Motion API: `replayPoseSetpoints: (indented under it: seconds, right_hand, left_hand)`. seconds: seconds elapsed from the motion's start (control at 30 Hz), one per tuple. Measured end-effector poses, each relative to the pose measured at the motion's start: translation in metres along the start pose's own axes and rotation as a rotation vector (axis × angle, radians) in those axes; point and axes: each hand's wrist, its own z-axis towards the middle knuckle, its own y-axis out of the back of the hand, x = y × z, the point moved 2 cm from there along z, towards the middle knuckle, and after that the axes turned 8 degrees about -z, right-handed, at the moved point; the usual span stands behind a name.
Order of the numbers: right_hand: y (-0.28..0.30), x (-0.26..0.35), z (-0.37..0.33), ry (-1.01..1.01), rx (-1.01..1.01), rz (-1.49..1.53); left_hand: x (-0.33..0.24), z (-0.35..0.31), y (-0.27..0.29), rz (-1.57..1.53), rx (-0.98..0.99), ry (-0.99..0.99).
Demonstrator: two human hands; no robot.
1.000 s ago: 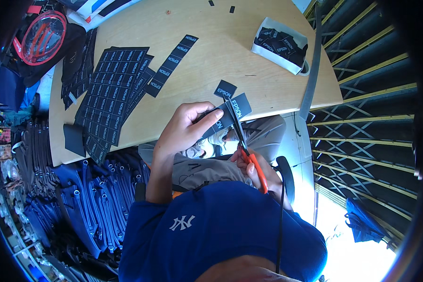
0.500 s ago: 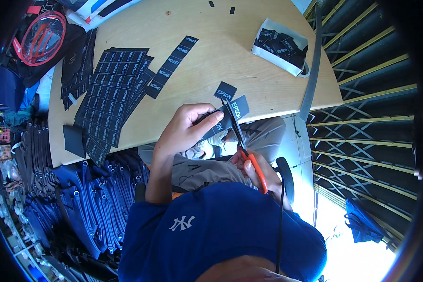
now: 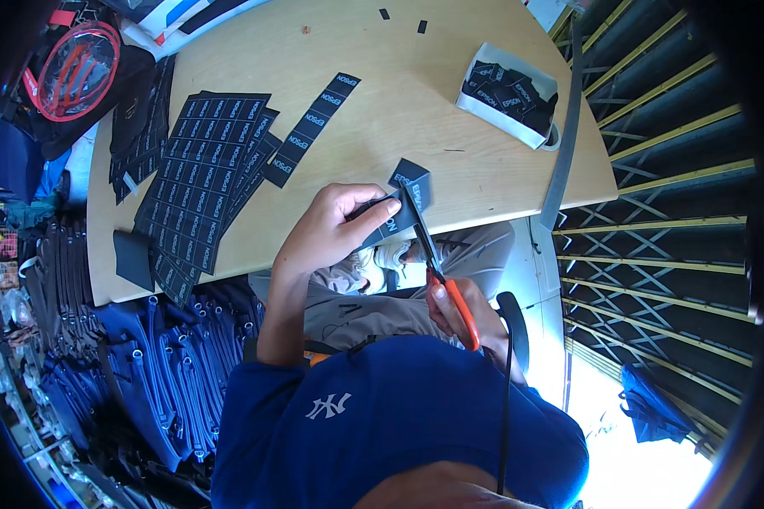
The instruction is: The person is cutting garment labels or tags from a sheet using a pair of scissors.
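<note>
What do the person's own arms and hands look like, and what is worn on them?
Both hands are bare, no gloves. The left hand leads back along a bare forearm to a blue short sleeve. The right hand shows only in part; its arm is mostly hidden behind the blue shirt.

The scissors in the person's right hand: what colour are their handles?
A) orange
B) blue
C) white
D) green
A: the scissors have orange handles in the right hand, their dark blades reaching up to the black label strip that the left hand holds at the edge of the wooden table.
</note>
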Motion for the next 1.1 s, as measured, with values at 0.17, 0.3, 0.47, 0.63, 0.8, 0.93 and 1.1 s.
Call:
replayPoseSetpoints:
  seconds: [0.17,0.3,0.47,0.63,0.8,0.93,1.1]
  right_hand:
    - [0.004,0.001,0.008,-0.031,-0.015,-0.071]
    - [0.003,0.003,0.014,-0.034,-0.126,0.208]
    - [0.005,0.005,0.017,0.115,-0.174,0.404]
    - [0.000,0.018,0.024,0.230,-0.216,0.271]
    - [-0.007,0.030,0.025,0.201,-0.288,0.219]
    - [-0.012,0.036,0.024,0.042,-0.299,0.512]
    - [-0.008,0.029,0.026,0.123,-0.441,0.504]
  left_hand:
    - [-0.003,0.009,0.007,0.065,0.000,-0.006]
    - [0.000,0.011,0.012,0.049,-0.033,0.100]
    - [0.008,0.000,-0.001,-0.007,0.102,0.084]
    - [0.006,-0.012,-0.020,0.102,0.176,0.075]
    - [0.003,-0.019,-0.028,0.044,0.137,-0.020]
    - [0.011,-0.028,-0.021,0.094,0.150,-0.002]
    - [0.007,-0.043,-0.018,-0.135,0.135,0.177]
